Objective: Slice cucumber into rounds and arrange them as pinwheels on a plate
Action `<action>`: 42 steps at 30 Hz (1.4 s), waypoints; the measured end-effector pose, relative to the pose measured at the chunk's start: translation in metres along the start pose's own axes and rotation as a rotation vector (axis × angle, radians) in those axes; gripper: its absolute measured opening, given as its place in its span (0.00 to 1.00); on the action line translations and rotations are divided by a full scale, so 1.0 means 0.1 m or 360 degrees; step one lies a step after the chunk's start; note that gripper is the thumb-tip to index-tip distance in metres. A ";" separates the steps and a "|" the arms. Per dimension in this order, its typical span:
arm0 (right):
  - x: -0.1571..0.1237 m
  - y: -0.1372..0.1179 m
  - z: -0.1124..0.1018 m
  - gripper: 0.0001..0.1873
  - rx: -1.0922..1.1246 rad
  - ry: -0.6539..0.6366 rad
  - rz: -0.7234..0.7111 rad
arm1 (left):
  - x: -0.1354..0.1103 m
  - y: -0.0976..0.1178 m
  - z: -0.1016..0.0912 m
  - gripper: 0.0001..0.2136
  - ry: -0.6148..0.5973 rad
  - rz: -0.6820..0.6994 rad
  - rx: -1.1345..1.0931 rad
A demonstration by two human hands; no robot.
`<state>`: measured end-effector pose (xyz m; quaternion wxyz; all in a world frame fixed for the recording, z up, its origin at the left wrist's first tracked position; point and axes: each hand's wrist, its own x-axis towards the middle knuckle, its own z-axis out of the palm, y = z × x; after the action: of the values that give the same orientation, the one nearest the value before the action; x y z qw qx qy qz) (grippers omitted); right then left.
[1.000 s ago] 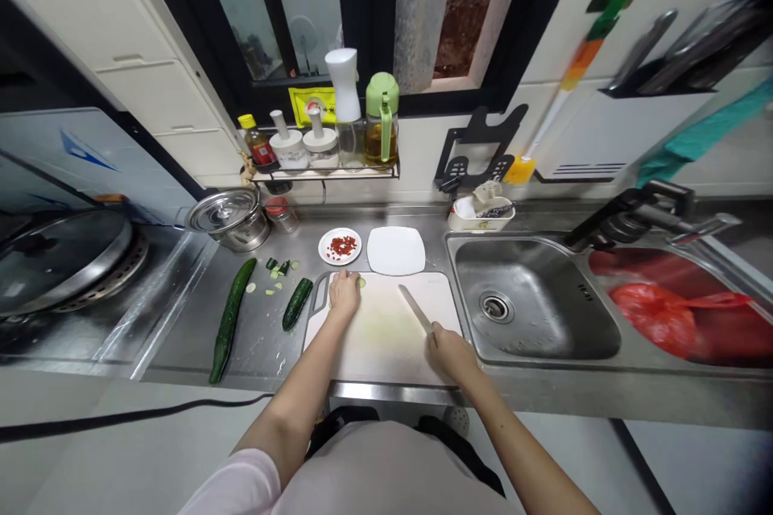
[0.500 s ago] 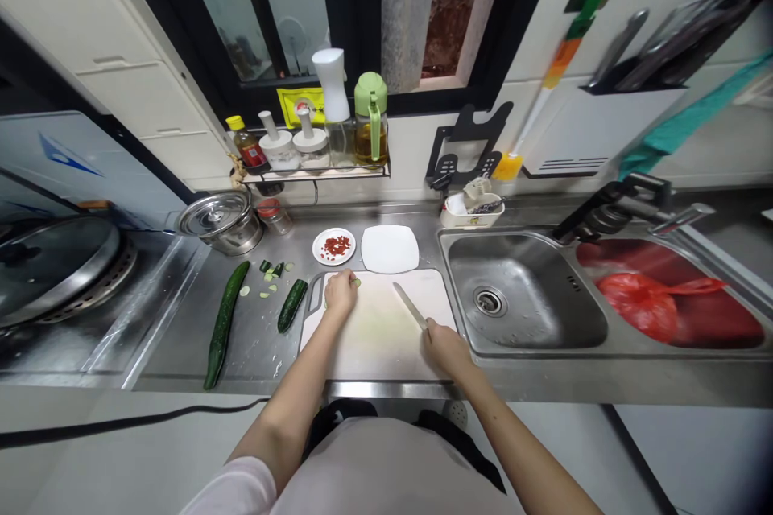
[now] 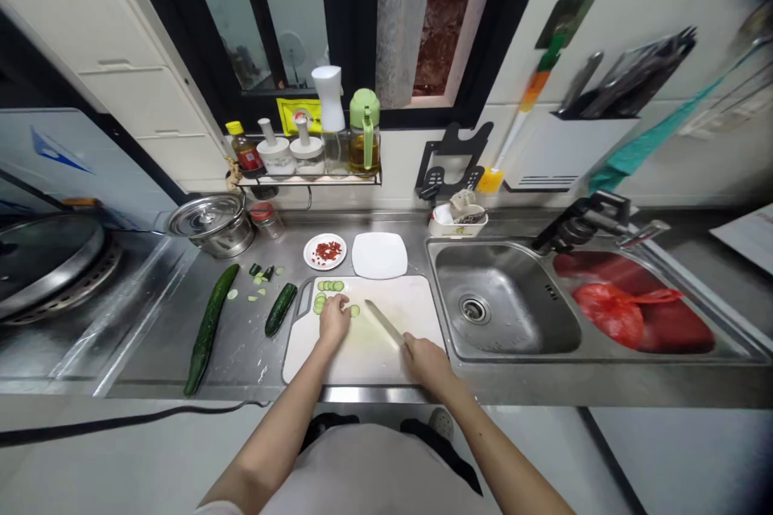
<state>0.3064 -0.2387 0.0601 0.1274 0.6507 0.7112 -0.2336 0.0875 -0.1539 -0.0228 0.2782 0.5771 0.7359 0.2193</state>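
My right hand point(image 3: 424, 360) is wrapped round the handle of a kitchen knife point(image 3: 385, 323), whose blade points up and left over the white cutting board point(image 3: 416, 298). On the board's left part, my left hand point(image 3: 334, 322) has its fingers loosely bent and apart, with nothing seen between them. Just right of its fingertips lies a cucumber slice point(image 3: 355, 311). More cucumber slices point(image 3: 330, 286) are lined up above this hand, and others point(image 3: 320, 302) sit at its left, partly covered by it. A cut piece of cucumber point(image 3: 281, 310) rests left of the board.
A long whole cucumber point(image 3: 210, 330) and small cucumber scraps point(image 3: 259, 278) lie on the steel counter. Behind the board stand a plate of red chopped bits point(image 3: 324, 252) and a white plate point(image 3: 379, 255). At right is the sink point(image 3: 507, 298); a lidded pot point(image 3: 211, 225) stands left.
My left hand has moved down the board and off the upper slices, which now show in a row. The knife has shifted left, closer to that hand. The view has turned slightly right.
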 end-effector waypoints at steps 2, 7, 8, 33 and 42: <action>-0.04 -0.06 0.01 0.18 -0.0020 -0.0046 -0.0038 | 0.02 -0.01 0.01 0.10 0.0021 -0.0018 -0.0008; -0.05 -0.13 0.02 0.17 -0.0052 -0.0084 -0.0083 | 0.06 -0.04 0.01 0.08 -0.0008 -0.0030 -0.0070; -0.05 -0.13 0.03 0.17 -0.0056 -0.0083 -0.0088 | 0.07 -0.04 0.00 0.08 -0.0006 -0.0024 -0.0068; 0.14 -0.28 -0.09 0.19 -0.0120 -0.0183 -0.0134 | 0.14 -0.07 0.02 0.09 -0.0077 -0.0089 -0.0036; 0.20 -0.29 -0.05 0.18 -0.0129 -0.0162 -0.0128 | 0.16 -0.08 0.04 0.08 -0.0085 -0.0098 -0.0003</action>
<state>0.2759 -0.2202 0.0595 0.1801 0.6031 0.7383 -0.2424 0.0813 -0.1399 -0.0330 0.3048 0.5595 0.7454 0.1959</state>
